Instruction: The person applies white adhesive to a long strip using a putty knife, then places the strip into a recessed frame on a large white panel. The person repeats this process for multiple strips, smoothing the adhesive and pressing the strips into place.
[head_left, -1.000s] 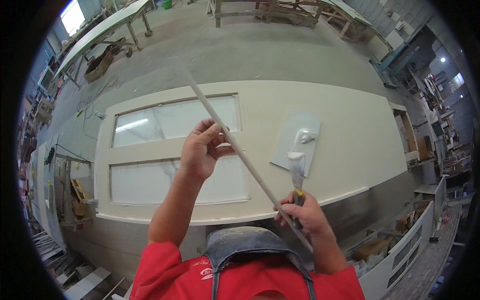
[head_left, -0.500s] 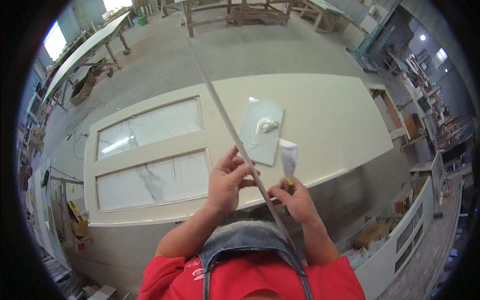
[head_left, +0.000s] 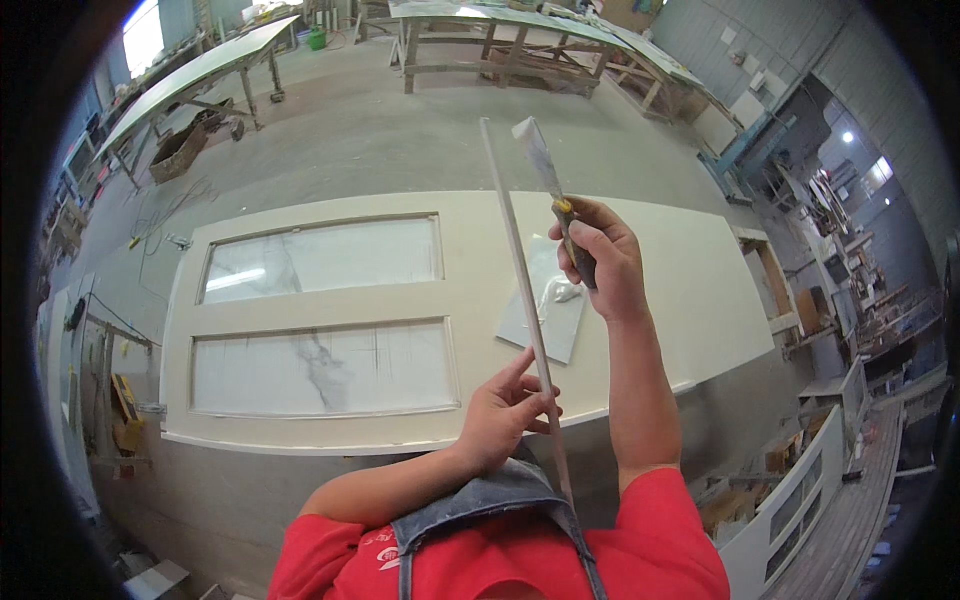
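My left hand [head_left: 503,415] pinches a long, thin, pale strip [head_left: 514,232] between thumb and fingers near its lower part. The strip slants from my apron up over the far edge of the cream door [head_left: 680,285]. In my right hand [head_left: 608,255] is a putty knife [head_left: 538,160], gripped by its dark handle with a yellow band. Its blade, smeared white, points up beside the strip's far end. Below the hands, a small grey board [head_left: 514,326] lies on the door, with white paste [head_left: 560,292] on it. The strip and my right hand partly cover the board.
Two recessed, marbled white panels [head_left: 325,370] fill the door's left part. Behind it stand long work tables [head_left: 500,40], with another table [head_left: 200,80] at the far left. A framed white door [head_left: 790,510] leans at the lower right.
My right hand has risen and moved away from me, bringing the putty knife up to the strip's far end. My left hand has shifted right and nearer my body with the strip, which now stands more upright.
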